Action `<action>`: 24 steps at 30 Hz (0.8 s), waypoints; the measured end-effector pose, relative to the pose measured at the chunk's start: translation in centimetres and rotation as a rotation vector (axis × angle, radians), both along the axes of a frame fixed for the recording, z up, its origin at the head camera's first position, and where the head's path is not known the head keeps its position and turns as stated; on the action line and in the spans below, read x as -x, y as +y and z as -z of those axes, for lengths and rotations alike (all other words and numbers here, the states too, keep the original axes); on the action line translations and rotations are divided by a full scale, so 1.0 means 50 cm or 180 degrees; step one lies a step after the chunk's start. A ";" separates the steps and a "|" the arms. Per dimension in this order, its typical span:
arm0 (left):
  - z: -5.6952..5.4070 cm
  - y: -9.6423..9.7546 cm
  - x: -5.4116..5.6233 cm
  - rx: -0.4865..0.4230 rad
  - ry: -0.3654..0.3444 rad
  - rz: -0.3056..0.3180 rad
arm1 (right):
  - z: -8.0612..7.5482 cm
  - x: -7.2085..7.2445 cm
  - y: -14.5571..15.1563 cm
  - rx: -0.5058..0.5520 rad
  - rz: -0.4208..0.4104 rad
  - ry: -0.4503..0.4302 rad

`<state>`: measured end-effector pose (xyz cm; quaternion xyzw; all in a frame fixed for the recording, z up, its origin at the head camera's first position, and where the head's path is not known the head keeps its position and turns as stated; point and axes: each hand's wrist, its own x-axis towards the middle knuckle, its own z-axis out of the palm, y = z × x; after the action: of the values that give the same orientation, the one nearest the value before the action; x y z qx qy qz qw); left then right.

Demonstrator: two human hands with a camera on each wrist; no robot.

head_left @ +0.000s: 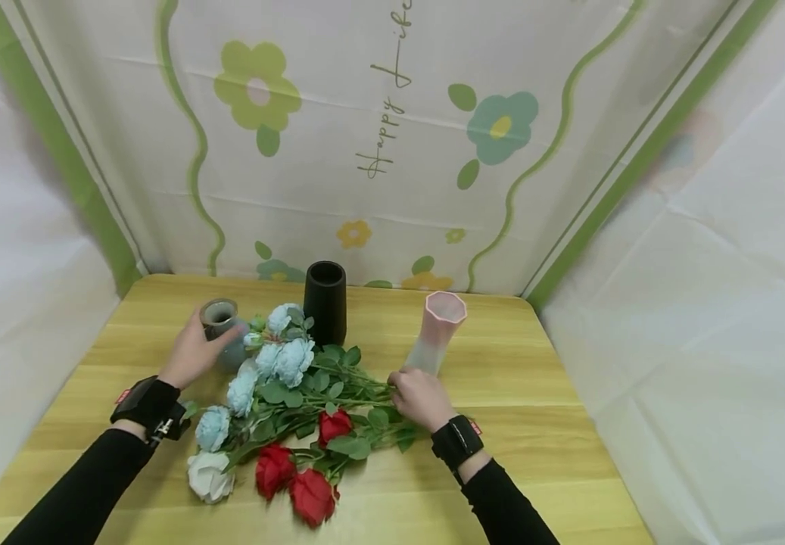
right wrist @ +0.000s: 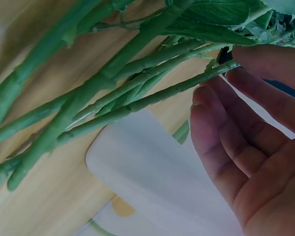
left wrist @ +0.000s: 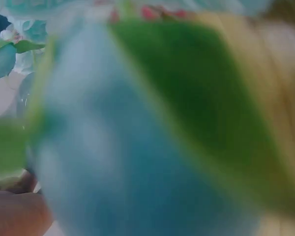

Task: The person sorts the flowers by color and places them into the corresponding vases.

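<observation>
Your R hand (head_left: 422, 400), part-open, pinches a green stem (right wrist: 152, 98) btwn thumb & fingertip, prob. light & bendy, so hold below leaves, while your L hand (head_left: 191, 352) curls round the blue-grey vase (head_left: 234, 358) inside its thumb, likely slick, breakable, best held by its body.

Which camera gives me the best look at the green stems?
The right wrist view: the green stems run across it close up. The head view shows them small, partly hidden by the right hand; the left wrist view, none clearly.
</observation>
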<state>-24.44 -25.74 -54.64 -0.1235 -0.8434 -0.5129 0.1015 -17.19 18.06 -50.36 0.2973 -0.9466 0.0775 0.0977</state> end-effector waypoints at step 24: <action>-0.060 0.045 -0.029 -0.0221 -0.0248 0.0286 | 0.010 0.001 -0.027 -0.0170 0.0271 0.0291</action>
<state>-22.98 -23.50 -51.63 -0.1376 -0.8220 -0.5503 0.0496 -17.26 16.73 -50.87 0.2626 -0.9546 0.0343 0.1360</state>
